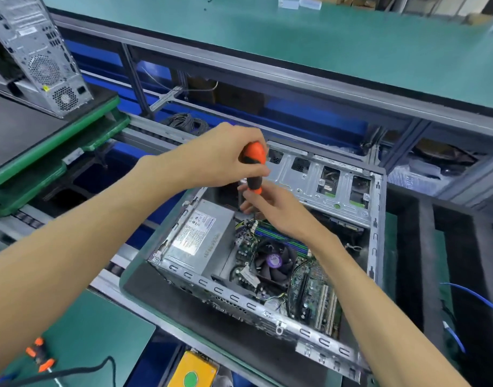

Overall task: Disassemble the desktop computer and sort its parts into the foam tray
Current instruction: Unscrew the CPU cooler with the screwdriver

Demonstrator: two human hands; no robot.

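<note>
Unscrewing something inside the computer case [267,311], by the look of it. Left hand [225,157] is wrapped round the orange top of the screwdriver [253,166]; right hand [270,208] sits just below it, fingers pinching the lower handle and shaft to steady it. Tip is hidden behind the right hand, so which screw I can't tell; likely near the power supply [197,238] edge. Next move needs the tip kept seated and square, then the loose screw caught before it drops onto the motherboard [309,289]. Case lies open on its side under both hands; fan [273,261], motherboard and power supply are in place. Dark foam tray [424,247] to the right of the right hand, slots I can see hold no parts.
</note>
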